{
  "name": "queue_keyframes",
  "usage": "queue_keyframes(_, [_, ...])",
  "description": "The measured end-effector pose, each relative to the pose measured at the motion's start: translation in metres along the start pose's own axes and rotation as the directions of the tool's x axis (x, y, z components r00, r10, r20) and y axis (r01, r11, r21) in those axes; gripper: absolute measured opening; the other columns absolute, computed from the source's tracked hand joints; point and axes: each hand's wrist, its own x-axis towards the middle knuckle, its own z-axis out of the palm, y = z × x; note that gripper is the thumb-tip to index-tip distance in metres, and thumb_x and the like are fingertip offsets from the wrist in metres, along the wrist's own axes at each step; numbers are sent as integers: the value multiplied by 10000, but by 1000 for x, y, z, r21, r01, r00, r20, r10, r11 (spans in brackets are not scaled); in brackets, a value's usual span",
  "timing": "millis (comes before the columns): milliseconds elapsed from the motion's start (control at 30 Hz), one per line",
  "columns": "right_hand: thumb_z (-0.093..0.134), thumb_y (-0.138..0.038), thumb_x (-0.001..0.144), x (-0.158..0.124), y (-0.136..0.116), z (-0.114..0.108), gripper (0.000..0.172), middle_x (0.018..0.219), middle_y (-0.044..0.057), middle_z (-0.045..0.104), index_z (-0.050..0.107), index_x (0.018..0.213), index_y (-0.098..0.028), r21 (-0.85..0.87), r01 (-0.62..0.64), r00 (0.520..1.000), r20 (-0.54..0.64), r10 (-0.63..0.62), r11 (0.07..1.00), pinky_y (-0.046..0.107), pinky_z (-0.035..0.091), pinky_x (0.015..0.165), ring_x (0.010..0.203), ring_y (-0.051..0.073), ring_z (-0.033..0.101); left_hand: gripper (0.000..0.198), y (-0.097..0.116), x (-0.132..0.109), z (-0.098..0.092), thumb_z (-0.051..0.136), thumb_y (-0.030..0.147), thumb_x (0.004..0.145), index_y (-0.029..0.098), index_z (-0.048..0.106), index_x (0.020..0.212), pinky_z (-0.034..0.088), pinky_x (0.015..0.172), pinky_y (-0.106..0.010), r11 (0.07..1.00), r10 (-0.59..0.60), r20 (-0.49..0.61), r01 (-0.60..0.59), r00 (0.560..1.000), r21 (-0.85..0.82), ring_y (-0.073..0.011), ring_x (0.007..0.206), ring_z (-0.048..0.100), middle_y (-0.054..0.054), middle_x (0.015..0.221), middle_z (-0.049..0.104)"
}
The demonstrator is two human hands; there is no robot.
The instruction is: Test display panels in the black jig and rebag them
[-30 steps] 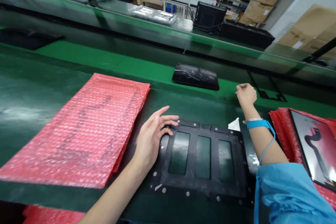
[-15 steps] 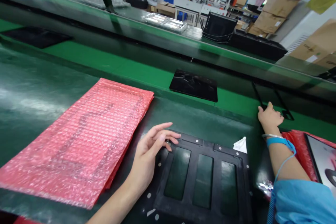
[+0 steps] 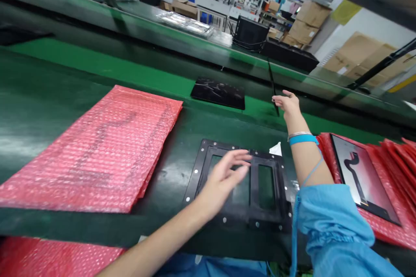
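My right hand [image 3: 287, 104] reaches over the green strip and grips a thin black frame [image 3: 272, 80], tilted so that mostly a narrow edge shows. A blue wrist strap with a coiled cord is on that wrist. My left hand [image 3: 225, 173] hovers over a black fixture plate [image 3: 195, 172] with rectangular openings and light round dots. Its fingers are loosely stretched, with nothing in them. The hand and forearm cover part of the plate. Beyond the plate, a flat black glossy panel [image 3: 217, 93] lies on the green strip.
Pink bubble-wrap pouches [image 3: 94, 151] are stacked at left. At right, a screen panel with a dark flex cable [image 3: 367, 177] lies on more pink pouches [image 3: 394, 169]. A white scrap [image 3: 275, 149] sits behind the plate. A long ledge [image 3: 182, 39] runs along the back.
My right hand has lifted the black frame off the green strip and tilted it. My left hand has moved rightward over the plate's middle. The camera view has shifted.
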Motion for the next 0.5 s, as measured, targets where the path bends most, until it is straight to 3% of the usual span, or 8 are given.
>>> queue_keyframes(67, [639, -323, 959, -13, -8, 7, 291, 1022, 46, 664, 608, 1192, -152, 115, -5, 1000, -4, 6, 993, 313, 577, 711, 808, 146, 656, 559, -14, -11, 34, 756, 503, 728, 202, 589, 1168, 454, 869, -363, 973, -125, 112, 144, 986, -181, -284, 1164, 584, -131, 1263, 647])
queue_keyframes(133, [642, -318, 958, -25, -13, 10, 294, 1034, 47, 665, 607, 1200, -154, 214, -8, 1000, -13, 11, 977, 316, 579, 725, 824, 148, 659, 546, -27, -24, 64, 746, 481, 732, 180, 580, 1156, 434, 926, -376, 915, -265, 195, 310, 944, -260, -282, 1170, 577, -123, 1206, 651])
queue_keyframes(200, [639, -327, 959, -35, -14, 7, 300, 1060, 54, 661, 608, 1203, -154, 289, -7, 999, -32, 17, 957, 328, 581, 740, 850, 156, 659, 483, -35, -38, 82, 720, 445, 763, 171, 582, 1135, 419, 962, -390, 910, -314, 169, 347, 934, -229, -275, 1151, 567, -113, 1176, 635])
queue_keyframes(233, [637, -333, 960, -39, -13, 5, 303, 1073, 58, 658, 609, 1203, -154, 318, -6, 999, -45, 21, 948, 334, 582, 745, 862, 161, 658, 446, -36, -44, 86, 706, 419, 779, 178, 582, 1133, 408, 985, -395, 944, -259, 108, 275, 960, -183, -271, 1155, 552, -108, 1190, 618])
queue_keyframes(300, [634, -347, 961, -44, -10, -2, 309, 1094, 65, 652, 609, 1203, -155, 363, -2, 997, -74, 31, 932, 343, 582, 751, 880, 168, 655, 353, -36, -53, 87, 662, 347, 826, 205, 583, 1140, 374, 1039, -397, 999, 9, -15, -10, 1000, -44, -260, 1194, 511, -96, 1240, 583])
queue_keyframes(367, [632, -355, 961, -48, -6, -9, 319, 1111, 70, 644, 605, 1210, -157, 391, 0, 993, -106, 45, 920, 349, 582, 757, 893, 173, 652, 283, -33, -57, 87, 629, 286, 855, 217, 592, 1127, 357, 1059, -386, 964, 257, 16, -257, 966, 70, -249, 1201, 499, -90, 1236, 578])
queue_keyframes(433, [631, -360, 961, -50, -2, -16, 328, 1123, 72, 639, 601, 1219, -160, 407, 3, 988, -141, 59, 913, 353, 581, 760, 901, 176, 649, 241, -32, -58, 90, 647, 289, 850, 207, 595, 1071, 387, 1014, -375, 942, 307, 134, -321, 942, 98, -242, 1124, 530, -85, 1148, 594])
queue_keyframes(500, [629, -362, 962, -51, 2, -24, 333, 1135, 76, 634, 598, 1225, -161, 413, 11, 981, -180, 70, 911, 356, 581, 762, 909, 179, 647, 199, -34, -62, 99, 676, 357, 843, 204, 577, 923, 416, 939, -362, 949, 256, 219, -288, 942, 129, -235, 1017, 536, -59, 993, 586])
